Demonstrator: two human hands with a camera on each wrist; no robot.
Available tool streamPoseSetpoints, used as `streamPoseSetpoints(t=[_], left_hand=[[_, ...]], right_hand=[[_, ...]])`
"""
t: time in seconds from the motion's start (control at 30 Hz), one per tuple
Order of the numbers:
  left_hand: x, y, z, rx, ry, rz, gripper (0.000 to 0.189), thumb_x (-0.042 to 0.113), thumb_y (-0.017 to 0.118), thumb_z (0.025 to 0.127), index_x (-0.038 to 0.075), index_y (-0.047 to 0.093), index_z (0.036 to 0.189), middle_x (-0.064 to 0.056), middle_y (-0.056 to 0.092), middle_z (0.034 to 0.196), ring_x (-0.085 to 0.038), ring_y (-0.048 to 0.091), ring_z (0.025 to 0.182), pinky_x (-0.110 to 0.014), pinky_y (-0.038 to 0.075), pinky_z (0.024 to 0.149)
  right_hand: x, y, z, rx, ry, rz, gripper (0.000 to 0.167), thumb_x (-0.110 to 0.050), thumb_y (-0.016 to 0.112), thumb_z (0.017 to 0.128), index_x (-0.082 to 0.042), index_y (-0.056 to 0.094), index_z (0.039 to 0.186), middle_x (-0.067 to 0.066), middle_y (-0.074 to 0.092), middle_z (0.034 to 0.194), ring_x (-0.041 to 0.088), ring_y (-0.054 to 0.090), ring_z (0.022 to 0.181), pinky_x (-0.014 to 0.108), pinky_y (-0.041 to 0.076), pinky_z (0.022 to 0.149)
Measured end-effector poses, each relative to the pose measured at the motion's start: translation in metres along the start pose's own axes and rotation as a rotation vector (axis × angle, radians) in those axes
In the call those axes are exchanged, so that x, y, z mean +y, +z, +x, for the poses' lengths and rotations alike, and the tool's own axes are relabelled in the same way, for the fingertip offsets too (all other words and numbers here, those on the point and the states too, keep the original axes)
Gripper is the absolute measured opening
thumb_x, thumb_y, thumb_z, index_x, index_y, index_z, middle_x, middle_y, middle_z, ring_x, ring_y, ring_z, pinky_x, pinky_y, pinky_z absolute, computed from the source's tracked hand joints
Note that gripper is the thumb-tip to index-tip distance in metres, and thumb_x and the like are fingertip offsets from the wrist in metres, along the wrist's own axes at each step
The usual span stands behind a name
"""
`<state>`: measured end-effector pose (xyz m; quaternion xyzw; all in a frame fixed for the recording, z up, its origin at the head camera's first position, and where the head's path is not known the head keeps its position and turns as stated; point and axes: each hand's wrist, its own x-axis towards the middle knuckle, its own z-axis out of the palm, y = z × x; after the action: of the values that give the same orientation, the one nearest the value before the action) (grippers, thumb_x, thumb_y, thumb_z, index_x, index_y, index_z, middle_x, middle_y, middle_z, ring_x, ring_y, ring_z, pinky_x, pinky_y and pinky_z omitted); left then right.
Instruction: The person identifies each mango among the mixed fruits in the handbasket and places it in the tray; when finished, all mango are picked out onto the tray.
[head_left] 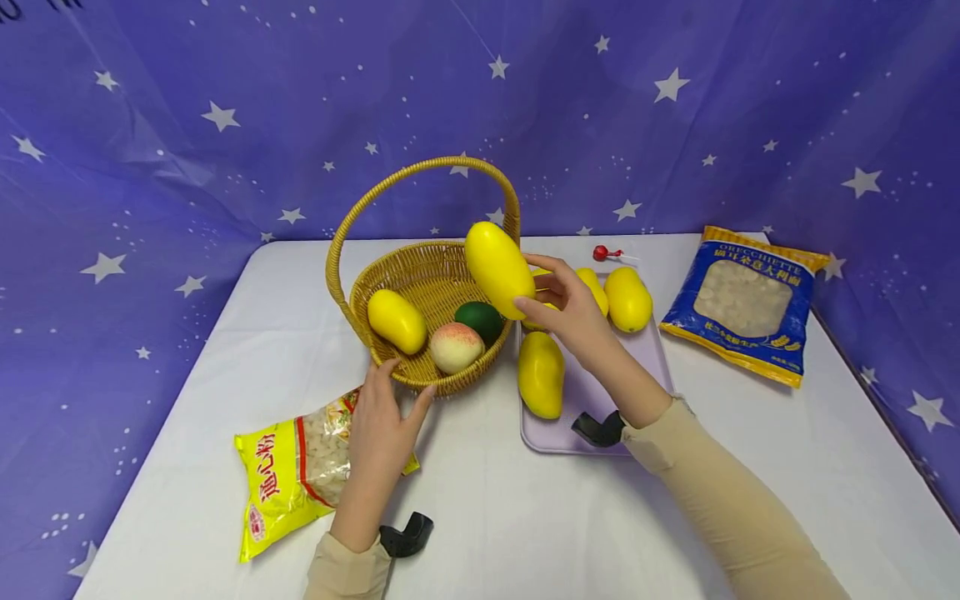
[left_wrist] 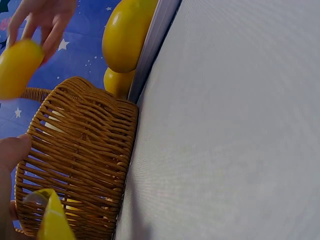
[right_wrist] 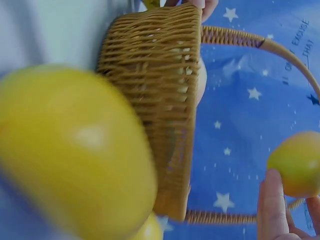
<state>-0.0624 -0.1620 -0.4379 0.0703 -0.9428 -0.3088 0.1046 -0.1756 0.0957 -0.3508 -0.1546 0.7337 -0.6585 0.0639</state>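
My right hand (head_left: pixel 573 315) grips a yellow mango (head_left: pixel 497 268) above the right side of a wicker basket (head_left: pixel 401 265). My left hand (head_left: pixel 377 429) holds the basket's near rim, thumb on the outside and a finger over the edge in the left wrist view. Inside the basket lie another mango (head_left: pixel 396 322), a peach (head_left: pixel 454 348) and a dark green fruit (head_left: pixel 486 317), partly hidden behind the peach. Several more mangoes, one of them (head_left: pixel 542 375) at the near left, rest on a lilac tray (head_left: pixel 592 385); my right hand covers part of that group.
A yellow pasta bag (head_left: pixel 288 487) lies under and beside my left hand. At the far right is a blue bag of orecchiette (head_left: pixel 742 300). A red lollipop (head_left: pixel 602 253) lies behind the tray. The basket's tall arched handle (head_left: pixel 420 171) rises left of the held mango.
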Motion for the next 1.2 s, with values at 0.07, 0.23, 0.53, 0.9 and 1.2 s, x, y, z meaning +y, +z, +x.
streamPoseSetpoints(t=[0.07,0.23,0.53,0.9,1.2], left_hand=[[0.0,0.001,0.0,0.009,0.01,0.0,0.076,0.065,0.05,0.09,0.009,0.036,0.141,-0.022,0.035,0.146,-0.039,0.039,0.129,-0.056,0.034,0.102],[0.0,0.001,0.001,0.023,0.025,-0.01,0.075,0.062,0.052,0.09,0.008,0.038,0.14,-0.02,0.038,0.143,-0.038,0.042,0.126,-0.056,0.036,0.099],[-0.002,0.001,0.003,0.018,0.015,-0.017,0.075,0.062,0.054,0.09,0.009,0.038,0.14,-0.02,0.031,0.15,-0.039,0.04,0.129,-0.057,0.035,0.1],[-0.003,0.003,0.002,0.019,0.01,-0.033,0.074,0.06,0.055,0.09,0.009,0.038,0.14,-0.019,0.027,0.153,-0.039,0.038,0.131,-0.057,0.035,0.101],[-0.003,0.003,0.003,0.017,0.012,-0.024,0.074,0.06,0.055,0.09,0.01,0.037,0.141,-0.021,0.03,0.15,-0.039,0.04,0.129,-0.057,0.035,0.1]], right_hand=[[0.003,-0.011,-0.012,0.025,0.016,0.027,0.056,-0.014,0.069,0.09,-0.019,0.046,0.142,0.014,0.053,0.118,0.026,0.058,0.1,0.035,0.056,0.078],[0.019,-0.039,-0.045,0.084,0.048,0.033,0.059,-0.009,0.066,0.092,-0.016,0.04,0.145,0.018,0.05,0.116,0.021,0.06,0.095,0.035,0.057,0.076],[0.061,-0.068,-0.095,0.108,0.217,0.01,0.063,-0.012,0.061,0.095,-0.013,0.03,0.15,0.016,0.054,0.111,0.015,0.062,0.089,0.033,0.057,0.074],[0.085,-0.068,-0.103,0.098,0.345,-0.015,0.064,-0.017,0.062,0.095,-0.011,0.03,0.15,0.023,0.054,0.114,0.016,0.061,0.093,0.036,0.057,0.076],[0.086,-0.061,-0.097,0.117,0.384,-0.042,0.065,-0.023,0.064,0.094,-0.014,0.032,0.15,0.025,0.053,0.116,0.021,0.061,0.092,0.037,0.057,0.075]])
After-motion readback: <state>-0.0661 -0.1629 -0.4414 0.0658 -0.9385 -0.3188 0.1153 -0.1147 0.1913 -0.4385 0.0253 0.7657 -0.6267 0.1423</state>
